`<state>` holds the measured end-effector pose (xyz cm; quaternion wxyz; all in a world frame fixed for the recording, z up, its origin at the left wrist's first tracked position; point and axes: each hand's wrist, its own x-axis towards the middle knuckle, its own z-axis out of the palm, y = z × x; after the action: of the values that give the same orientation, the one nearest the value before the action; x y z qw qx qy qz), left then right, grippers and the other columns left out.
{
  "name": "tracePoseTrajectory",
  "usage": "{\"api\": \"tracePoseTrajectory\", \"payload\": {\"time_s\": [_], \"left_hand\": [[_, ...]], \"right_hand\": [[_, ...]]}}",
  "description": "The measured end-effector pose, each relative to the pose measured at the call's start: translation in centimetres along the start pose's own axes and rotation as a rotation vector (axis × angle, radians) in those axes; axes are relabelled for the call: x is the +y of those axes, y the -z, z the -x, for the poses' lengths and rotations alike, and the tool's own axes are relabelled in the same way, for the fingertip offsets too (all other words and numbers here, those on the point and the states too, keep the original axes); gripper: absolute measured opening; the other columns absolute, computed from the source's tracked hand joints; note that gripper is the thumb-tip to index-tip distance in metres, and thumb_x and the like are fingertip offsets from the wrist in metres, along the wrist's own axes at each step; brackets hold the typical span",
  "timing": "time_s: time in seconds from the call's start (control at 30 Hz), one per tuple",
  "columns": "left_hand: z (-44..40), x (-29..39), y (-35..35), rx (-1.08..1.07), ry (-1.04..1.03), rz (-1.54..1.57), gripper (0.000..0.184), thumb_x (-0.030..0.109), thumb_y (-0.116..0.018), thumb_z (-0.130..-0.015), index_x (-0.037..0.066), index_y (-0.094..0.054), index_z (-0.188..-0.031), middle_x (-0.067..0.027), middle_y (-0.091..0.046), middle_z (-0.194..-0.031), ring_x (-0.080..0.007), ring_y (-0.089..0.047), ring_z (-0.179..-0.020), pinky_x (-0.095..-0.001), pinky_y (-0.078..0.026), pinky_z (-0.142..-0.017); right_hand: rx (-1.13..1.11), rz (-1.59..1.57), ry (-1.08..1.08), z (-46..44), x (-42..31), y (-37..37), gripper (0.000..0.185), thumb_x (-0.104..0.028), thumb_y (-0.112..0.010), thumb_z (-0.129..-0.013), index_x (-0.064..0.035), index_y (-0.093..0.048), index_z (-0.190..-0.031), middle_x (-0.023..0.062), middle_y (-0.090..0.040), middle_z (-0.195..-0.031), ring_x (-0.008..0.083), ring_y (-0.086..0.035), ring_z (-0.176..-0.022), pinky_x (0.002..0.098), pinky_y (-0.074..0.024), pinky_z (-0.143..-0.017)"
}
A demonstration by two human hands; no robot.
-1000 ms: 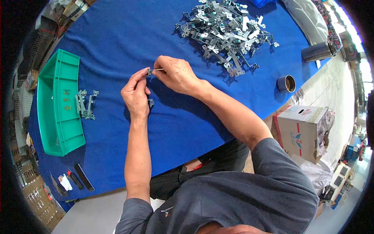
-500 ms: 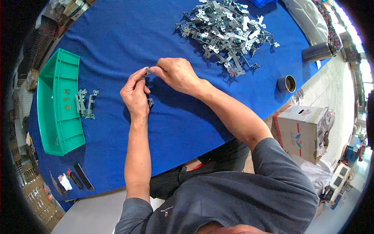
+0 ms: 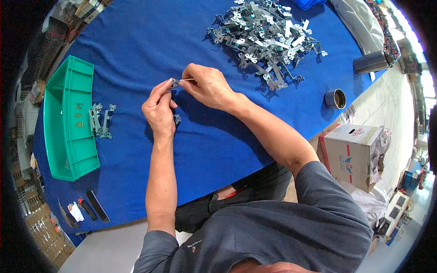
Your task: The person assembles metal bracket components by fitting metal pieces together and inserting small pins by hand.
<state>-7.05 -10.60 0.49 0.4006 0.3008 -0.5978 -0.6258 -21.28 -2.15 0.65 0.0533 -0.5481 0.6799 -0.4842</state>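
Note:
My left hand [image 3: 159, 113] is closed around a metal bracket [image 3: 176, 119]. One end of it shows past the fingertips, and the other sticks out beside the palm; the middle is hidden by the fingers. Just to the right, my right hand [image 3: 208, 85] pinches a thin, pale, rod-like piece [image 3: 187, 79]. That piece points left at the bracket's upper end, and whether it touches I cannot tell. Several similar brackets [image 3: 102, 121] lie beside the green bin [image 3: 82, 160]. Small brass-coloured parts [image 3: 78, 115] sit in one of its compartments.
A large pile of metal brackets [image 3: 268, 41] covers the far side of the blue cloth [image 3: 136, 41]. At the right stand a round dark lid [image 3: 335, 98] and a dark canister [image 3: 371, 62]. A cardboard box [image 3: 348, 154] is beyond the table edge. Hand tools [image 3: 86, 209] lie near left.
A thin pale piece now shows between my right fingers, where none was visible before. My right fingers have shifted slightly; the left hand still grips the bracket in nearly the same place.

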Motion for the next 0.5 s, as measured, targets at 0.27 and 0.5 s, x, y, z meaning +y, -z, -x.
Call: {"api": "tracePoseTrajectory", "payload": {"time_s": [0.27, 0.5], "left_hand": [[-0.04, -0.04, 0.0, 0.004, 0.005, 0.0, 0.028, -0.013, -0.054, -0.088, -0.002, -0.074, -0.105, -0.0128, -0.07, -0.109, -0.0073, -0.058, -0.066, -0.0189, -0.047, -0.055], [-0.05, -0.37, 0.26, 0.002, -0.004, 0.02, 0.028, -0.012, -0.055, -0.088, -0.002, -0.074, -0.106, -0.0119, -0.071, -0.107, -0.0069, -0.057, -0.065, -0.0189, -0.046, -0.054]], "right_hand": [[-0.111, 0.115, -0.031, -0.08, 0.19, 0.35, 0.027, -0.024, -0.068, -0.09, -0.0002, -0.06, -0.082, 0.0162, -0.063, -0.071, 0.0336, -0.063, -0.064, 0.0437, -0.0481, -0.06], [-0.055, 0.036, -0.021, -0.13, 0.23, 0.35, 0.025, -0.023, -0.068, -0.091, -0.0005, -0.061, -0.083, 0.0162, -0.063, -0.071, 0.0334, -0.063, -0.063, 0.043, -0.0473, -0.058]]}}
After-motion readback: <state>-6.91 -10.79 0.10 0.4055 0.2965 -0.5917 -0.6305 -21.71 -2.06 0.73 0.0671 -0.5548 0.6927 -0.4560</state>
